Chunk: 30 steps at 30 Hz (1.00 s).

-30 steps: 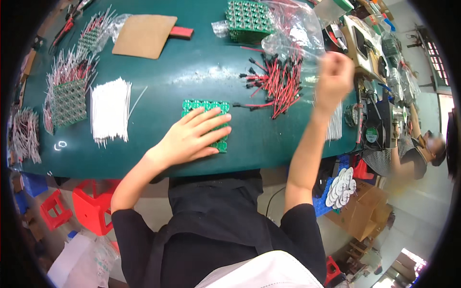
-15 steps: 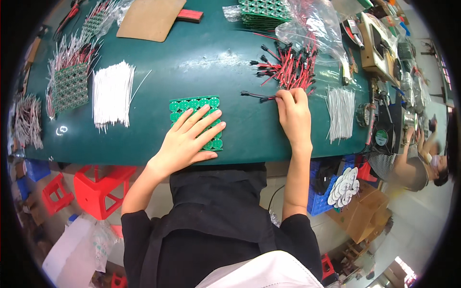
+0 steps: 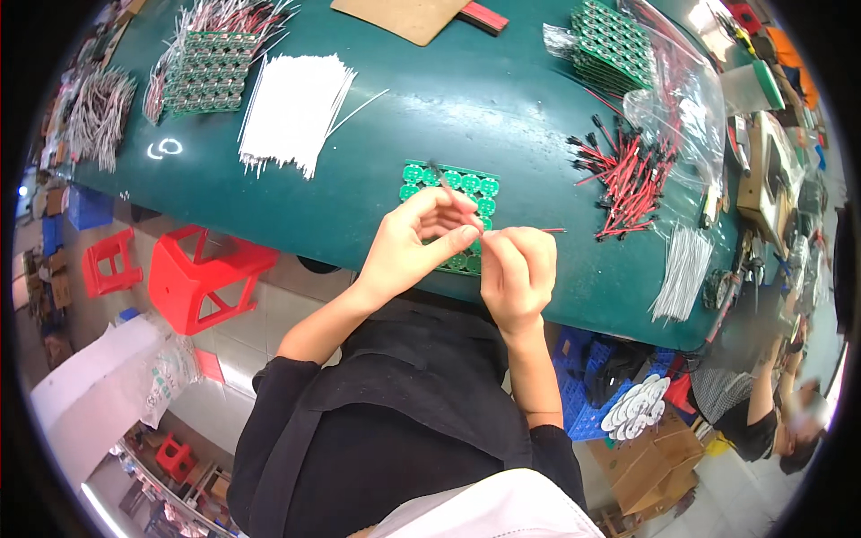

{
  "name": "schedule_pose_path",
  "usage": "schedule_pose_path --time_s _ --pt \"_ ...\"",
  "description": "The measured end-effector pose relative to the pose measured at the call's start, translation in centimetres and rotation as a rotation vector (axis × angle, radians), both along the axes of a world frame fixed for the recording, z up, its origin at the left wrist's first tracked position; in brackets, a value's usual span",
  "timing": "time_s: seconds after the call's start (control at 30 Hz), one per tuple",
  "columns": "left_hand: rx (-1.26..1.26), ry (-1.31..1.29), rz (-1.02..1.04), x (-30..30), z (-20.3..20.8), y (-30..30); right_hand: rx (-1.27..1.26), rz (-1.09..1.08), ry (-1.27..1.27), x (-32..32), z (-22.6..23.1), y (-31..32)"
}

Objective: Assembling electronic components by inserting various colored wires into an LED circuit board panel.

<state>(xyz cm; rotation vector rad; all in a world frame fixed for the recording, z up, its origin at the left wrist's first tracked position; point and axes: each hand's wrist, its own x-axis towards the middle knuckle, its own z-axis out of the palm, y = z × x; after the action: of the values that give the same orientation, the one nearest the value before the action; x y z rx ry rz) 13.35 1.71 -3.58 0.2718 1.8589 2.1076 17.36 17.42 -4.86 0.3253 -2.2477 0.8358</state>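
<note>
your lead (image 3: 455, 192) is thin, with red insulation and a dark connector end blurred above the curled fingers of your left hand (image 3: 417, 247); a red tail (image 3: 552, 230) shows past your right hand (image 3: 520, 273), though i cannot tell if it belongs to the same lead. the grip of each hand is pinched closed on the lead, fingertips meeting over the green circuit panel (image 3: 484, 187), which lies flat near your edge of the surface, its rows of rounded boards partly covered by your hands. the surface (image 3: 511, 108) is dark green and glossy. to your right sit a heap of red-and-black leads (image 3: 623, 179), a bundle of pale wires (image 3: 684, 273) and a stack of green panels (image 3: 614, 49); to your left, a bundle of white wires (image 3: 296, 112). beyond are red stools (image 3: 206, 278), a blue crate (image 3: 567, 357), a cardboard box (image 3: 650, 466) and, far right, a co-worker (image 3: 762, 426).
</note>
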Motion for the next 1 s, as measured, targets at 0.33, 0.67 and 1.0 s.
schedule_pose_path --time_s 0.33,0.67,1.0 --pt "0.157 -0.092 0.102 0.1 -1.1 -2.2 -0.186 0.164 -0.142 -0.7 0.1 -1.6" --pt "-0.453 0.300 0.323 -3.2 -2.3 -3.3 0.337 -0.112 -0.638 1.2 2.2 7.5" --pt "-0.464 0.348 0.311 -3.2 -2.6 -3.5 -0.089 -0.286 -0.649 2.2 0.3 8.4"
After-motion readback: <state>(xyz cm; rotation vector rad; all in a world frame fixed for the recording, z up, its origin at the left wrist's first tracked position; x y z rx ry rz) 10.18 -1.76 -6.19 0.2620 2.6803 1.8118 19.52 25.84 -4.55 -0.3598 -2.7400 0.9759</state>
